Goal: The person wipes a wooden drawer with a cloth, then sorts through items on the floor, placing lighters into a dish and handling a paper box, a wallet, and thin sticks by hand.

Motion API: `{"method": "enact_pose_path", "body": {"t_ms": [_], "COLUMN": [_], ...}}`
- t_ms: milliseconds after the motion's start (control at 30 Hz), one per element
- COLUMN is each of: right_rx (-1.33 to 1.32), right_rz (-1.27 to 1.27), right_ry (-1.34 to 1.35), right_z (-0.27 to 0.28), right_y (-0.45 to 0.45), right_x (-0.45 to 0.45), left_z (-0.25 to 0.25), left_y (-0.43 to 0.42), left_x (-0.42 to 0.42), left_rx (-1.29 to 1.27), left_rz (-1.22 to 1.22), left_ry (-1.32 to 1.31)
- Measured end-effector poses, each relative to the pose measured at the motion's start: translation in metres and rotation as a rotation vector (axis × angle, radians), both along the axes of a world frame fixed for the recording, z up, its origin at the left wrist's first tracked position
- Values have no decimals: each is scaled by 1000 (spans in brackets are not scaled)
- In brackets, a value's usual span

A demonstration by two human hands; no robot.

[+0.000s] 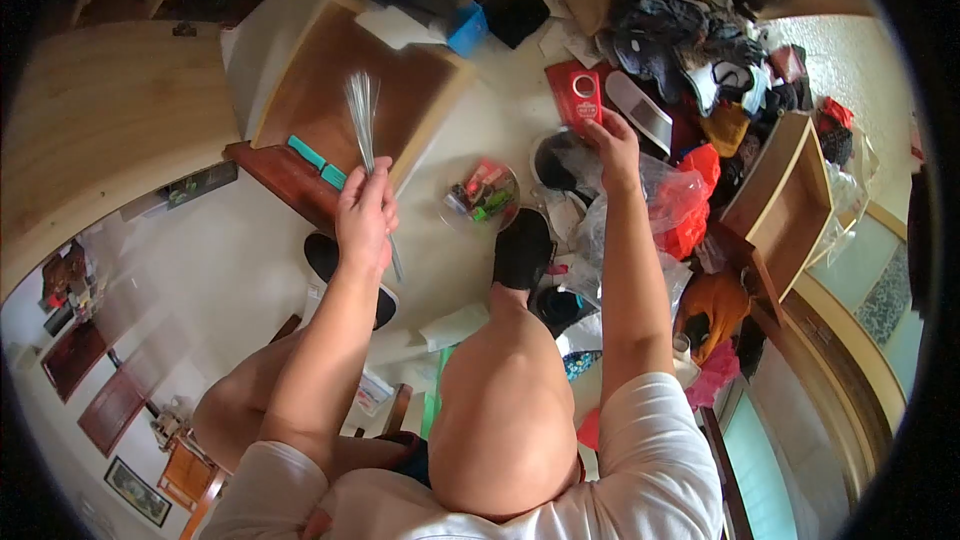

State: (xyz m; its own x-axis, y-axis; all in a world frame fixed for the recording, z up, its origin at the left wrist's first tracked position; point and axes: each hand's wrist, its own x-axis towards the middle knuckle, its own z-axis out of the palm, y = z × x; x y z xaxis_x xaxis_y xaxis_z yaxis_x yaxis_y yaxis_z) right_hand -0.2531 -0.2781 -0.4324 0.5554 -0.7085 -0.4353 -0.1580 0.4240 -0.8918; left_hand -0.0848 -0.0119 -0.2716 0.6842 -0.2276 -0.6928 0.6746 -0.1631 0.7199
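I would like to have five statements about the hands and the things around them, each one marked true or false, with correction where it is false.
1. The left hand holds a bundle of thin strands. True.
2. The right hand is touching nothing. False: its fingers are on a red packet.
3. A clear round container holds small items, some of them green. True.
4. The shoe on the right foot is white. False: that shoe is black.
5. The smaller drawer is at the picture's right side. True.

Pale floor (440, 282), dark-framed picture (138, 491)
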Motion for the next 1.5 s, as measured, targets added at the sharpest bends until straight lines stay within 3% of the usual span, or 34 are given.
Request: {"method": "enact_pose_path", "body": {"t_ms": [167,267,333,467,533,633,733,833,867,933,1000,1067,1233,1267,1300,1400,1500], "right_rx": [283,23,11,-403,-573,-683,-672,-550,-524,-216,-550,-529,-1286,-1183,-918,-700,-835], "right_rz": [-119,223,444,726,733,886,1048,878,864,542,403,303,448,454,510,598,648], "right_ry": [-139,60,-28,131,211,213,285,26,121,188,296,259,905,962,1129,1243,1273], "right_z": [83,130,135,120,103,62,65,68,74,85,69,68,85,74,79,76,78], "right_y": [30,49,75,130,156,184,190,166,147,110,82,63,46,44,45,60,89], "right_x": [-23,4,38,120,151,178,176,149,135,101,66,36,-26,-46,-59,-121,-191], "left_z": [1,9,7,4,1,1,1,-1,-1,-4,-10,-11,-39,-56,-81,-115,-145], "left_y": [0,8,21,50,59,63,56,50,49,46,44,42,36,38,43,41,42], "left_x": [-15,-13,-3,16,18,15,10,8,8,3,2,7,49,61,72,85,87], "left_rx": [-16,-38,-40,30,51,69,67,52,44,27,20,37,439,524,606,710,858], "left_rz": [-15,67,180,337,357,353,320,293,274,236,233,258,106,19,-74,-170,-239], "left_ry": [31,0,-49,-94,-80,-71,-71,-55,-59,-58,-60,-64,-119,-93,-65,96,87]}}
